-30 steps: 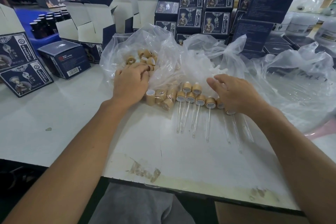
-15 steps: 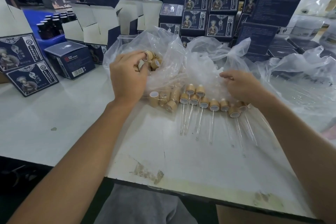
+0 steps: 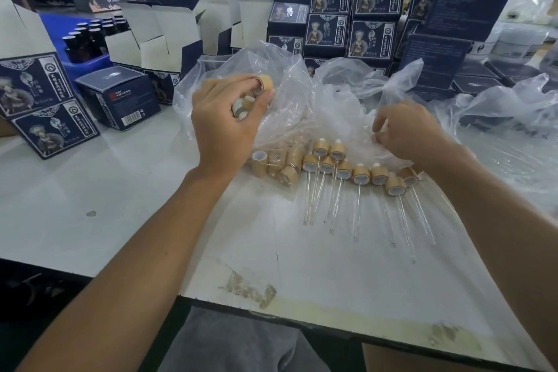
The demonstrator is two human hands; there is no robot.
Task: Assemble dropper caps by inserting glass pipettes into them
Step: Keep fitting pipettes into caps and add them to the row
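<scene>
My left hand [image 3: 225, 118] is raised above the table and grips several tan dropper caps [image 3: 263, 84], one pinched at the fingertips, more in the palm. My right hand [image 3: 406, 131] reaches into a clear plastic bag [image 3: 347, 100], fingers curled in the plastic; what they hold is hidden. A row of assembled droppers [image 3: 360, 174] with glass pipettes [image 3: 357, 208] lies on the white table [image 3: 120, 190] below my right hand. Loose empty caps [image 3: 277, 161] lie under plastic left of that row.
Dark blue printed boxes [image 3: 326, 33] are stacked behind the bags. Open white-lined cartons [image 3: 157, 39] and a blue crate of dark bottles [image 3: 87, 39] stand at back left. Two flat boxes [image 3: 45, 106] lie at the left. Another plastic bag [image 3: 513, 136] spreads at the right.
My left hand has lifted out of the cap bag with caps in its grip. My right hand has moved from the dropper row up into the plastic bag.
</scene>
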